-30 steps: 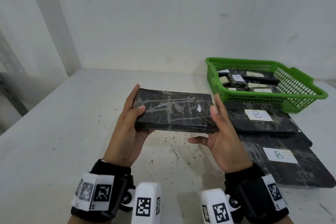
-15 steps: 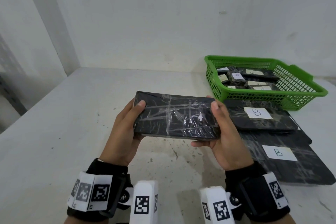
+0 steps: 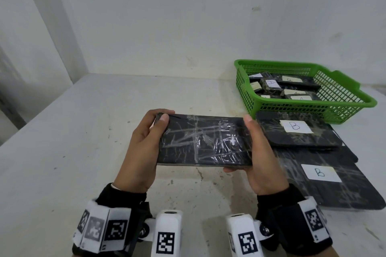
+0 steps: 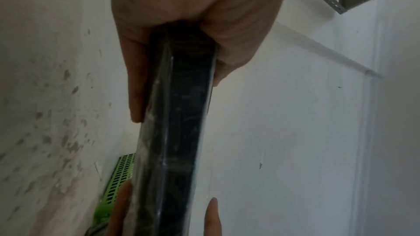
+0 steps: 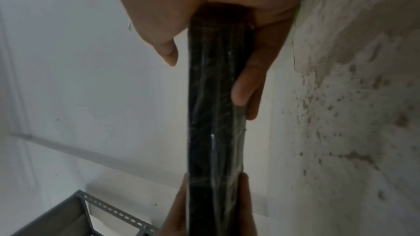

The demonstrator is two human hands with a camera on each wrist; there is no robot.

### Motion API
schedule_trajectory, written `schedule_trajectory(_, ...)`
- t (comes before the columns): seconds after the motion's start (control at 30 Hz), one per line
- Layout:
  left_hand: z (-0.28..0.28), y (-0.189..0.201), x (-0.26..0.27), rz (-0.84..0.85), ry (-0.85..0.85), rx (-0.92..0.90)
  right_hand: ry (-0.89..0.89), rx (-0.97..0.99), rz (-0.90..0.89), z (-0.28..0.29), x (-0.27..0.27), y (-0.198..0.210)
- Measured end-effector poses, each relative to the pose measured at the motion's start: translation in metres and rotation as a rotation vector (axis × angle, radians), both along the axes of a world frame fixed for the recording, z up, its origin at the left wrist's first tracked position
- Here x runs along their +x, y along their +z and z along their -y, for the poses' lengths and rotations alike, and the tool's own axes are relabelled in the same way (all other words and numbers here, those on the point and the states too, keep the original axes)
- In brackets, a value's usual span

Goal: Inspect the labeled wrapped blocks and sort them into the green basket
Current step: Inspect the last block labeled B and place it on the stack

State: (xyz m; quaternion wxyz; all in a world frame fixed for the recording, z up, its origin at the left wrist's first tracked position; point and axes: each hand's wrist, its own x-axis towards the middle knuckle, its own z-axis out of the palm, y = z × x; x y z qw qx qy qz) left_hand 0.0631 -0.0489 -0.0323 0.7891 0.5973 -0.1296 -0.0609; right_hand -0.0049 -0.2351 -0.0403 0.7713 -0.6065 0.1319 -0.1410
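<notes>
I hold a flat black block wrapped in clear film [image 3: 202, 142] above the table, its unlabeled face tilted toward me. My left hand [image 3: 144, 148] grips its left end, thumb on top. My right hand [image 3: 259, 150] grips its right end the same way. Both wrist views show the block edge-on [image 4: 179, 123] [image 5: 216, 114] between thumb and fingers. The green basket [image 3: 353, 108] stands at the back right with several small labeled wrapped blocks [image 3: 271, 86] inside. Its mesh [image 4: 118, 182] shows in the left wrist view.
Two larger wrapped blocks marked B [image 3: 298, 133] [image 3: 325, 181] lie on the table right of my hands, in front of the basket. The stained white table [image 3: 83, 142] stretches left. A white wall [image 3: 188, 16] closes the back.
The block has tilted so its broad top face turns more toward me, and my hands have drawn it slightly closer and lower. My grip on both ends is the same.
</notes>
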Motion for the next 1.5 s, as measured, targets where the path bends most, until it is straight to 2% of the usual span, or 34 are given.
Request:
schedule_trajectory(0.13,-0.002,0.001,-0.001,0.008,-0.032,0.027,-0.041,0.016,0.015,-0.002,-0.002,0.004)
schedule_trajectory(0.27,-0.004,0.005,-0.004,-0.088,-0.166,-0.036,-0.099,-0.025,0.025,-0.002,0.000,0.000)
schedule_trajectory(0.47,0.004,0.000,-0.004,-0.057,-0.043,0.029,-0.080,-0.040,-0.005,-0.004,0.001,0.000)
schedule_trajectory(0.63,0.002,-0.001,-0.003,-0.071,-0.077,0.012,-0.073,-0.022,0.023,-0.004,-0.003,0.004)
schedule_trajectory(0.77,-0.003,0.002,-0.002,-0.073,-0.166,-0.014,-0.099,0.009,0.028,-0.003,-0.002,0.001)
schedule_trajectory(0.97,-0.003,-0.002,0.000,-0.038,-0.123,-0.046,-0.014,-0.007,0.015,-0.001,-0.003,0.005)
schedule_trajectory(1.27,-0.003,-0.004,0.002,-0.074,-0.137,-0.072,-0.064,-0.022,0.045,0.000,-0.001,-0.001)
schedule_trajectory(1.5,-0.006,-0.008,0.008,-0.088,-0.075,-0.081,0.109,0.035,0.059,0.002,-0.002,0.000)
